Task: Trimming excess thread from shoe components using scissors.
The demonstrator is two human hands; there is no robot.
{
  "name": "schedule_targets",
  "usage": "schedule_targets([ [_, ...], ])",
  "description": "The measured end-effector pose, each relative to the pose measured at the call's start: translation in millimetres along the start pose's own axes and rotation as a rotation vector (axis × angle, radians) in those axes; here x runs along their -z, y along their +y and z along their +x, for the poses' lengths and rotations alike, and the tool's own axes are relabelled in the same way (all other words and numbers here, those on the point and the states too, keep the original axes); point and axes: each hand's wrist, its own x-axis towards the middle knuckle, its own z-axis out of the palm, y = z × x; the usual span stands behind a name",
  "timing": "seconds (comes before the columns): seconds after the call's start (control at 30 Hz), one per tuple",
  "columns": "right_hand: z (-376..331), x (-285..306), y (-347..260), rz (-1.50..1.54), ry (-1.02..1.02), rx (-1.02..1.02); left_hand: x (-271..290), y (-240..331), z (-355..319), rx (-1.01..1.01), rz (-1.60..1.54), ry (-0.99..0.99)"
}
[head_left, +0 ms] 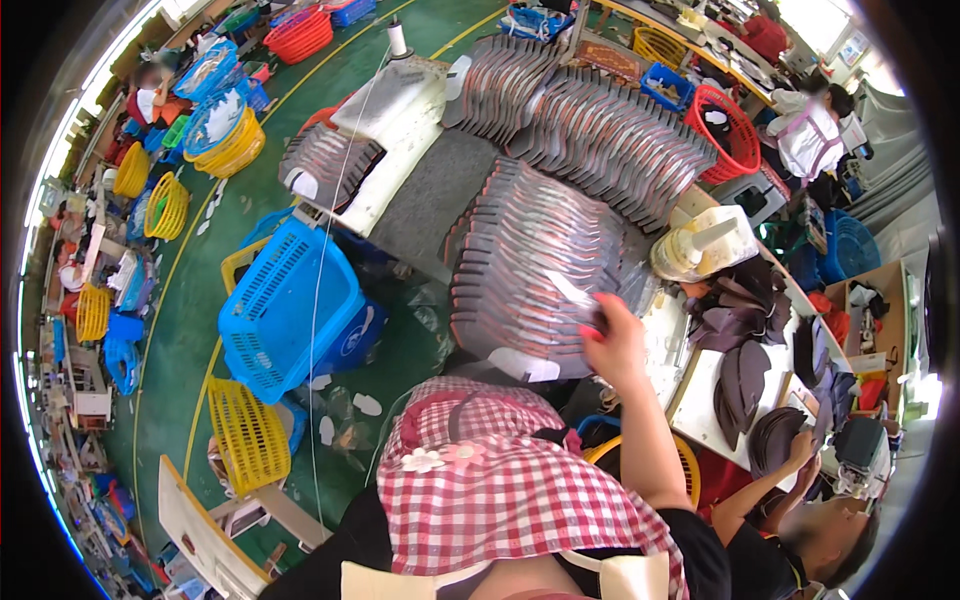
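My right hand is closed round a small brush-like tool with a blurred white tip. It reaches over the near right part of a long overlapping row of grey, shoe-shaped pieces with orange edges. White patches show at the row's near end. A second curved row of similar pieces lies beyond it, and a shorter row sits at the far left of the table. Right of the near row stands a whitish tub with a pale handle sticking out. My left hand does not show.
A blue basket and a yellow basket stand left of the table. A thread spool rises at its far edge. Dark cut pieces lie on the right, where a co-worker's hands handle more. A red basket stands beyond.
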Motion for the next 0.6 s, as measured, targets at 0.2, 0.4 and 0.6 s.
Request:
schedule_targets([
  [0.2, 14, -112, -88, 0.291, -0.412, 0.715, -33, -22, -73, 0.198, -0.191, 0.194],
  [0.4, 25, -113, -89, 0.432, -0.494, 0.461, -36, -57, -113, 0.360, -0.346, 0.404],
  [0.6, 85, -41, 20, 0.448, 0.107, 0.037, 5, -115, -91, 0.381, -0.445, 0.553],
])
